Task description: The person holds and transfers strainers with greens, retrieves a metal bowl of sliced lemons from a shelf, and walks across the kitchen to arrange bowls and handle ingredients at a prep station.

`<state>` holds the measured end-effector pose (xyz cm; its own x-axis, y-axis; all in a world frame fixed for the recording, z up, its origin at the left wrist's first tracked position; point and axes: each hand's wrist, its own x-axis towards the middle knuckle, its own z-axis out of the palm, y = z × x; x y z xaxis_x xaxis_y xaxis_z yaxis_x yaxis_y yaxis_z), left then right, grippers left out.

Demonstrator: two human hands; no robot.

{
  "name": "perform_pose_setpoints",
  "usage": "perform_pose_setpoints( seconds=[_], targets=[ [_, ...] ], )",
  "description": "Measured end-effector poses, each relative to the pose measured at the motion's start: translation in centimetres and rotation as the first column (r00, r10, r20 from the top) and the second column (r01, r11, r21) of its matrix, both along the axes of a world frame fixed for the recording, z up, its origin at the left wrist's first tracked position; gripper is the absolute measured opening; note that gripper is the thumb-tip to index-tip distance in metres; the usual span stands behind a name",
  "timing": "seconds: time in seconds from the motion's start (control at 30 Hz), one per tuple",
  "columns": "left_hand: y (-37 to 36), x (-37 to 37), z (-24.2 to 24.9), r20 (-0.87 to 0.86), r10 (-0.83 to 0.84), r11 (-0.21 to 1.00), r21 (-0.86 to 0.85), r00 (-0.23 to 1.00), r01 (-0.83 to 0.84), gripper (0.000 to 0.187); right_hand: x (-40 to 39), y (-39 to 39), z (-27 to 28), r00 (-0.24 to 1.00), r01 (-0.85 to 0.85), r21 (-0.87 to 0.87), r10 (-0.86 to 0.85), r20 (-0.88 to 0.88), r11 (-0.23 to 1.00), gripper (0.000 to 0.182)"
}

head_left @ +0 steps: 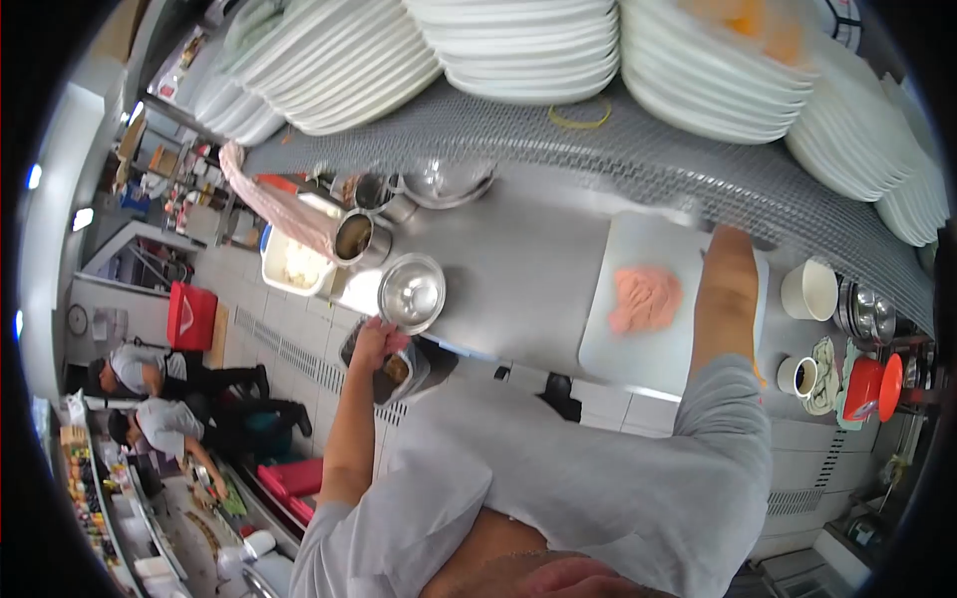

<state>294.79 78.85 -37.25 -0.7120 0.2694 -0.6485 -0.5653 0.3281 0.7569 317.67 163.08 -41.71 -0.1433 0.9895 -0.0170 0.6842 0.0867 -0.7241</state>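
Observation:
My left hand (377,344) is at the near rim of a shiny metal bowl (411,292), its fingers closed on the edge. This bowl stands at the counter's left front, above an open bin (396,371). On the right, my right forearm (728,289) reaches across a white cutting board (608,344). The shelf edge hides my right hand, so its fingers do not show. A flattened pink mound of what looks like raw minced meat (646,298) lies on the board, left of that forearm.
Stacked white plates (528,50) fill the mesh shelf (538,135) overhead. Metal pots (359,237) and a white tub (296,264) stand at left; a white container (808,290) and a cup (797,377) at right. Two people (164,424) work at another counter, lower left.

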Motion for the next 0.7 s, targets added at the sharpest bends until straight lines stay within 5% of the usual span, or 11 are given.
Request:
perform_pose_setpoints(
  seconds=[0.17,0.27,0.3,0.37,0.4,0.47,0.6,0.7],
  targets=[
    [3.5,-0.1,1.2,-0.047,-0.075,0.996,-0.057,0.996,0.073,0.019,2.0,-6.3,-0.3,0.997,-0.045,0.028,0.047,-0.054,0.999,0.015],
    [4.6,-0.8,0.6,-0.093,-0.139,0.986,-0.107,0.986,0.129,0.021,1.3,-21.5,0.2,0.897,-0.368,-0.019,0.349,-0.273,0.93,0.013],
    [4.9,-1.1,0.0,-0.102,-0.175,0.981,-0.101,0.979,0.165,0.022,1.0,-28.9,1.9,0.813,-0.484,0.136,0.502,-0.295,0.864,0.018],
    [6.5,-0.7,0.4,-0.139,-0.246,0.968,-0.077,0.959,0.237,0.023,-0.1,-40.1,4.9,0.713,-0.697,-0.207,0.629,-0.311,0.687,0.029],
    [7.2,-0.6,0.3,-0.162,-0.278,0.959,-0.103,0.947,0.264,0.023,-1.4,-43.8,3.5,0.634,-0.769,-0.19,0.766,-0.102,0.611,0.045],
    [8.8,-0.9,0.0,-0.219,-0.368,0.928,-0.143,0.904,0.344,0.024,-2.7,-50.3,5.0,0.615,-0.742,-0.32,0.788,0.022,0.588,0.068],
    [10.0,-0.3,0.1,-0.428,-0.566,0.82,-0.202,0.705,0.536,0.034,-4.1,-55.8,4.3,0.621,-0.694,-0.337,0.765,0.168,0.637,0.054],
    [10.0,0.6,0.7,-0.486,-0.589,0.767,-0.086,0.646,0.635,0.043,-2.0,-56.8,5.4,0.659,-0.632,-0.341,0.714,0.237,0.696,0.042]
  ],
)
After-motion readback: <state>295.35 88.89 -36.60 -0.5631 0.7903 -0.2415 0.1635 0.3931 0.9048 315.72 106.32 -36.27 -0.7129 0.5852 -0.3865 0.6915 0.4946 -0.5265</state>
